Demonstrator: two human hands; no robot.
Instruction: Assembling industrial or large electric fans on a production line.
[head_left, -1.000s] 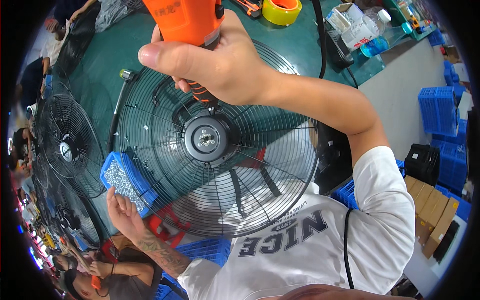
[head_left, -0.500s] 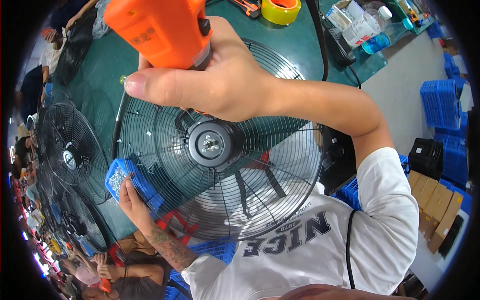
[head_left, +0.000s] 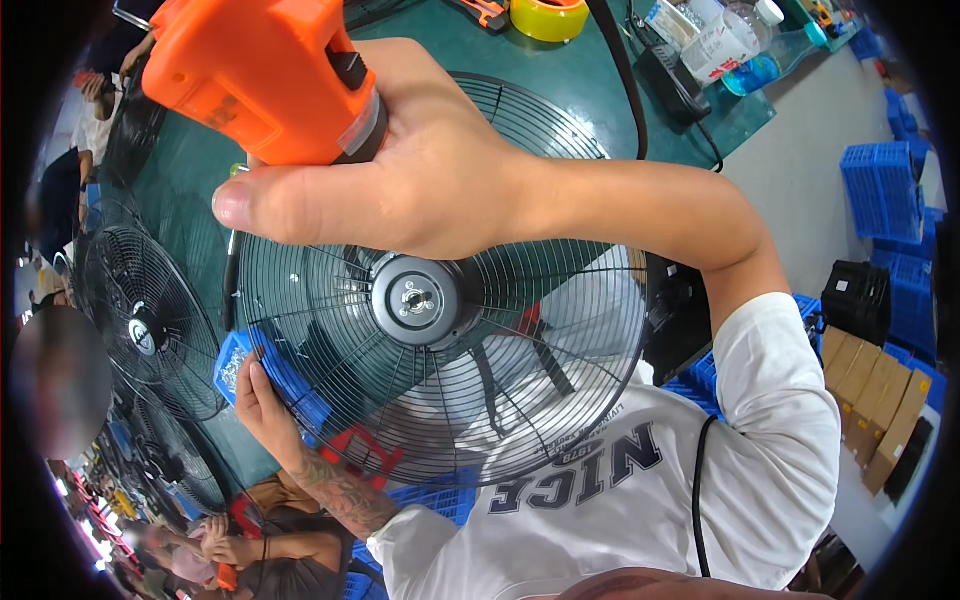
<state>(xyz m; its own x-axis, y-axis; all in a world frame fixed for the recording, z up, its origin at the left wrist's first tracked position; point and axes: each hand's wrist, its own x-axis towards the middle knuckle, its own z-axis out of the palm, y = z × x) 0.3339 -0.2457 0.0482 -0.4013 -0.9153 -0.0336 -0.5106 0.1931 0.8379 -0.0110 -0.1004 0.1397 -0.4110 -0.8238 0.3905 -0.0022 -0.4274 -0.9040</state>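
Note:
My right hand [head_left: 430, 165] is wrapped round an orange power screwdriver [head_left: 245, 80], held high over the far part of a round black wire fan guard [head_left: 560, 350]. Its working tip is hidden behind my hand. At the guard's centre sits a dark motor [head_left: 417, 300] with a short shaft and small holes in its face. My left hand [head_left: 270, 415] is closed at the guard's near-left rim, its fingertips partly hidden. Beside those fingers lies a blue bin [head_left: 300, 390] with small silvery screws [head_left: 233, 365], partly beneath the wires.
Yellow tape [head_left: 548, 18], an orange-handled tool [head_left: 485, 12], a black power adapter [head_left: 670, 85] and plastic bottles [head_left: 775, 70] lie on the green table [head_left: 190, 215]. More fans [head_left: 145, 335] stand at the left, near other people. Blue crates [head_left: 880, 195] and cartons [head_left: 870, 405] are at right.
My right hand and the power screwdriver have moved left and slightly nearer, baring less of the guard's upper-left part. My left hand stays near the bin, almost unmoved.

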